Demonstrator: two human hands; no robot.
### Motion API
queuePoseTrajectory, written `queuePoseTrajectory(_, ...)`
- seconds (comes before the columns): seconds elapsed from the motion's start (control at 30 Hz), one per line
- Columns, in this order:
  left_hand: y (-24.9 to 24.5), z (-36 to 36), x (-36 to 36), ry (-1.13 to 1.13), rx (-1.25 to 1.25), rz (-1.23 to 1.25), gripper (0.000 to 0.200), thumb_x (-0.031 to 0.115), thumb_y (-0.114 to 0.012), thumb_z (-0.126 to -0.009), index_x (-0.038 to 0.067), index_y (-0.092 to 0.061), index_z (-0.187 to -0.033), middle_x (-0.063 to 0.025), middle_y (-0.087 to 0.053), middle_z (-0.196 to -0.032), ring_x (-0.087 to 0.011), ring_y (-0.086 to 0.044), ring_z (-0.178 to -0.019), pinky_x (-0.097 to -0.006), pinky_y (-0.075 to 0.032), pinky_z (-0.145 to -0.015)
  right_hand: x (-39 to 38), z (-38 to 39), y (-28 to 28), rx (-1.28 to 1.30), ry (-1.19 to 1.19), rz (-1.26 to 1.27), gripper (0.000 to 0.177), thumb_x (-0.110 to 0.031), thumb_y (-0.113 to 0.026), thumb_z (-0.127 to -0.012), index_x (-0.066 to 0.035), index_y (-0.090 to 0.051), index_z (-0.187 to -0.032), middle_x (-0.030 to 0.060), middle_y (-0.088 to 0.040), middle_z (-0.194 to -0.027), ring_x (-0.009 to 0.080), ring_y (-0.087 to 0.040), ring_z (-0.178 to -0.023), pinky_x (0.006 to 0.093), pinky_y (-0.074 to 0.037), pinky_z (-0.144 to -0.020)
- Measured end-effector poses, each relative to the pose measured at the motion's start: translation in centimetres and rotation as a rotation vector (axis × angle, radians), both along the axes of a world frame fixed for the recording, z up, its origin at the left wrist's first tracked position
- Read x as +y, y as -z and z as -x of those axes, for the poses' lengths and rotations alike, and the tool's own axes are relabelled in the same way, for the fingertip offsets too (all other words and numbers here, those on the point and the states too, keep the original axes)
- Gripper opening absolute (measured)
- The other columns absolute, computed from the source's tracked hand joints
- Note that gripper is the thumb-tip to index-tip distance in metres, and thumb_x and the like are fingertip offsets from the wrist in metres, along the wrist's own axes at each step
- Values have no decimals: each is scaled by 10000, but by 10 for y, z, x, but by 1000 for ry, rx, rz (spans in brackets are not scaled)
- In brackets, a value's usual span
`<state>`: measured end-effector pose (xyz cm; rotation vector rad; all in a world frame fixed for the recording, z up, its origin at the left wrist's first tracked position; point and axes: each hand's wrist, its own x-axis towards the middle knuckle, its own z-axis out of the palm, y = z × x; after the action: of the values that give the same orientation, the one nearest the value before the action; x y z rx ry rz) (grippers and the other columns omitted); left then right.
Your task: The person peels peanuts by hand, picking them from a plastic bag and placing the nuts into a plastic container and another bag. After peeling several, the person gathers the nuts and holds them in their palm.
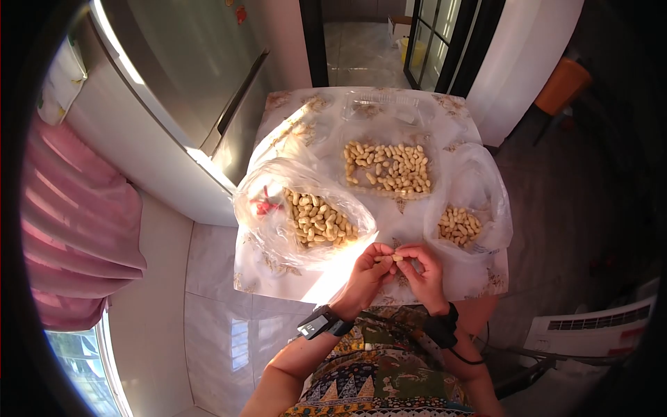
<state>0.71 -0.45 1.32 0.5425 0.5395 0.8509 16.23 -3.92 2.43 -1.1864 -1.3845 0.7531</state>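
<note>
My left hand (369,276) and my right hand (425,276) meet over the near edge of the table, fingertips pinched together. A peanut (397,258) in its pale shell shows between them, held by both hands. To the left lies an open clear plastic bag (260,240) with a heap of peanuts (319,221) in it. A clear plastic box (389,195) beyond my hands holds more peanuts (410,167) spread over its bottom. On the right, a second plastic bag (490,187) contains a smaller pile of peanuts (458,226).
A patterned cloth covers the table (278,285). Behind the box of peanuts is its clear lid (382,108). A steel refrigerator (187,62) stands at the left, an orange stool (563,85) at the far right, and a white appliance (590,326) at the lower right.
</note>
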Motion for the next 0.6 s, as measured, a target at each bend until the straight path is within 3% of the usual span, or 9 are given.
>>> queuePoseTrajectory(0.03,0,0,0,-1,-6,2,109,86,-549,-1006,83,-539,-1115,-1,-600,-923,-64,-552,-785,-186,-436,-646,0,-1,-1,-3,-32,17,122,24,-649,-910,10,-641,-1031,84,-628,-1073,145,-605,-958,263,-484,-855)
queuePoseTrajectory(0.27,3,-1,-1,-4,-26,-12,123,82,-557,-1002,90,-542,-1124,5,-605,-953,-62,-573,-822,-183,-464,-683,1,0,-5,-37,-29,-7,90,24,-647,-909,8,-632,-996,97,-629,-1062,165,-614,-949,274,-491,-850)
queuePoseTrajectory(0.33,3,-1,-1,-3,-18,-12,125,81,-559,-1001,90,-542,-1124,6,-604,-956,-63,-573,-820,-184,-465,-685,2,1,-5,-49,14,-52,94,-1,-679,-887,-15,-656,-978,94,-669,-1022,201,-654,-876,299,-520,-776)
queuePoseTrajectory(0.6,-2,-3,-1,-12,32,12,106,131,-555,-1016,79,-553,-1109,4,-603,-926,-65,-564,-789,-195,-452,-667,0,3,-8,20,12,7,123,-11,-700,-877,-1,-660,-993,83,-673,-1008,168,-647,-870,292,-518,-788)
